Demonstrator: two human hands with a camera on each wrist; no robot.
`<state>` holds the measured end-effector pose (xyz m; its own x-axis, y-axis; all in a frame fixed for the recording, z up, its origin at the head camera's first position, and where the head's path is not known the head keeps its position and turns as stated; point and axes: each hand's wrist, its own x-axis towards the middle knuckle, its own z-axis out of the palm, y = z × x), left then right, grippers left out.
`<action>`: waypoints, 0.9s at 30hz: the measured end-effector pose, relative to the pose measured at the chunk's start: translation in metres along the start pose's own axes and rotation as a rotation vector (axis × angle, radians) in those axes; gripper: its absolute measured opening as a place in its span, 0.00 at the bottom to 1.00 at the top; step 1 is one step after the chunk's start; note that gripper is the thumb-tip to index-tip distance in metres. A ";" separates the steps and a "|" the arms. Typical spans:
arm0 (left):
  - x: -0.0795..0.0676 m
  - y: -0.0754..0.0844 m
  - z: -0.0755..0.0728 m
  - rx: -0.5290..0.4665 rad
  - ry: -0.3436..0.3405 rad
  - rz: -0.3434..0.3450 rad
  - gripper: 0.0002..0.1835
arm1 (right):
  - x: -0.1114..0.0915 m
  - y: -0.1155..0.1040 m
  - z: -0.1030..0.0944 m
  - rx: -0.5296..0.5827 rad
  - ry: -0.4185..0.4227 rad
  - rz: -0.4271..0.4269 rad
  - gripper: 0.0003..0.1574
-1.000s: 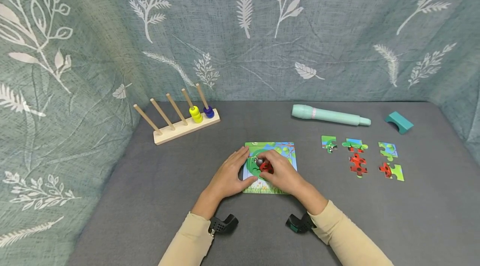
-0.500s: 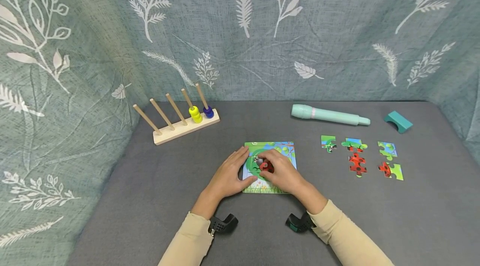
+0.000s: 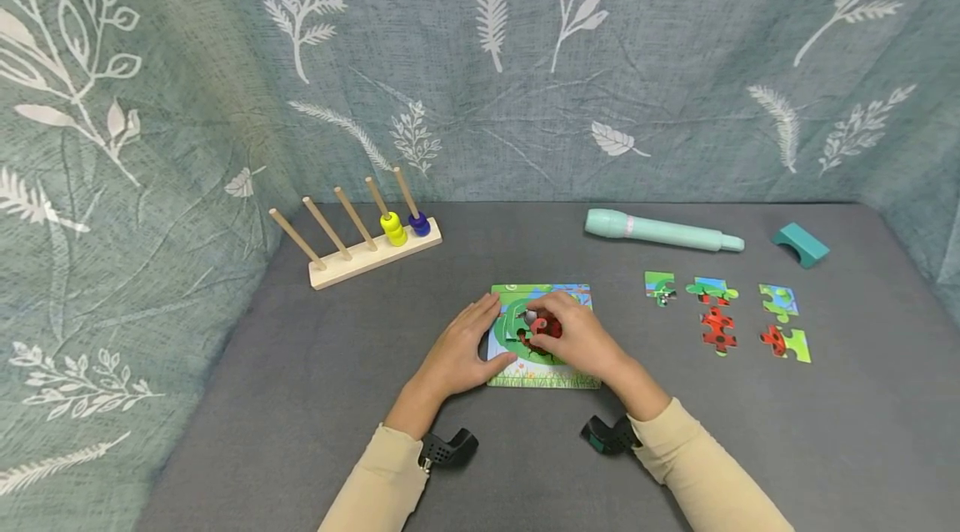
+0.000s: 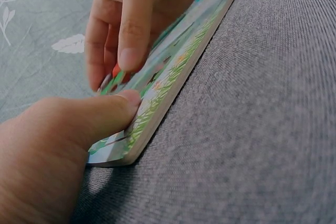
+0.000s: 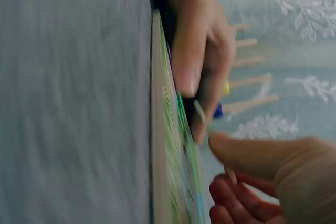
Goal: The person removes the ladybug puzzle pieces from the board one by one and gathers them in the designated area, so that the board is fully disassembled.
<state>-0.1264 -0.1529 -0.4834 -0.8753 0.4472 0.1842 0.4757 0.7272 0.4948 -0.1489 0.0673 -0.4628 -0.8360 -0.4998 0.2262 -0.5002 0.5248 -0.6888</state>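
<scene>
A picture puzzle board [image 3: 543, 380] with a ladybug scene lies in front of me. My left hand [image 3: 456, 353] rests along its left side, fingers fairly straight. In the left wrist view, the left thumb [image 4: 113, 114] presses on the board's top near a corner. Above the board, my right hand [image 3: 581, 338] pinches a puzzle piece [image 3: 538, 323] with red and grey print. The piece's thin edge [image 5: 230, 174] shows below the right thumb [image 5: 252, 156], tilted and apart from the board. Part of the piece is hidden by the fingers.
Several loose puzzle pieces [image 3: 720, 330] lie to the right of the board. Behind them are a mint-green tube-shaped object [image 3: 667, 232] and a teal arch block [image 3: 801, 244]. A wooden peg stand [image 3: 375, 255] with yellow and blue beads is at the back left.
My right hand has moved slightly right and up off the board, carrying the pinched piece with it. More of the board's lower right shows. The left hand has stayed put.
</scene>
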 end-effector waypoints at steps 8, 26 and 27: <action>0.000 0.000 -0.001 -0.007 -0.024 -0.023 0.42 | -0.011 0.013 -0.027 0.027 -0.007 0.069 0.26; 0.001 0.001 -0.002 -0.014 -0.016 -0.019 0.43 | -0.070 0.058 -0.104 -0.064 0.018 0.174 0.26; 0.001 0.001 -0.002 -0.013 -0.017 -0.019 0.43 | -0.072 0.060 -0.107 -0.079 0.024 0.174 0.26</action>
<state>-0.1274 -0.1528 -0.4814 -0.8824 0.4424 0.1602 0.4578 0.7288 0.5092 -0.1424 0.2088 -0.4464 -0.9161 -0.3808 0.1257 -0.3632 0.6551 -0.6625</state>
